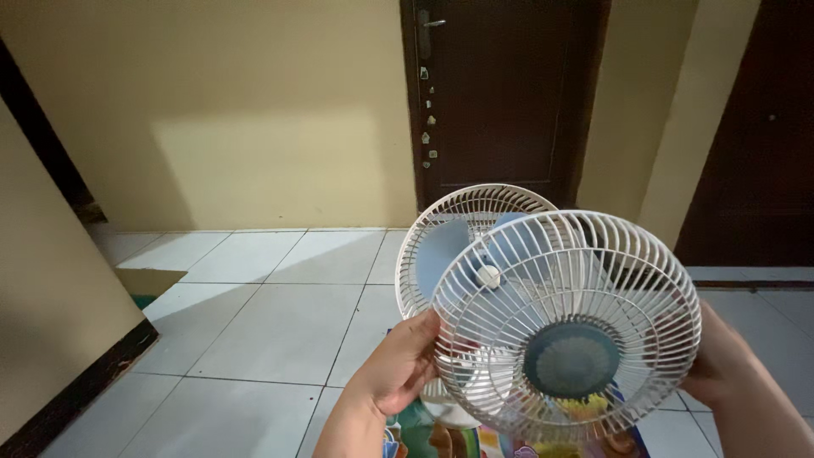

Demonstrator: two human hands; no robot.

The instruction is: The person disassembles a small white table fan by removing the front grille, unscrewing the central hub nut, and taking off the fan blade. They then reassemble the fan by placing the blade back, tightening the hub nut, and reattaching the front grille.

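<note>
Front guard (566, 326) off the fan (475, 246), held just ahead of it, tilted. Left hand (398, 365) clasped on guard's left rim; right hand (721, 356) gripping right rim. Blades (441, 254) exposed, rear cage still mounted. Colourful mat (441, 437) below on tiled floor (254, 331).

Both hands (398, 365) bare; forearms uncovered, no sleeves, rings or watch visible.

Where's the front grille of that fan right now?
In the head view, the white front grille is lower right of centre, held off the fan behind it, between the left hand and right hand.
</note>
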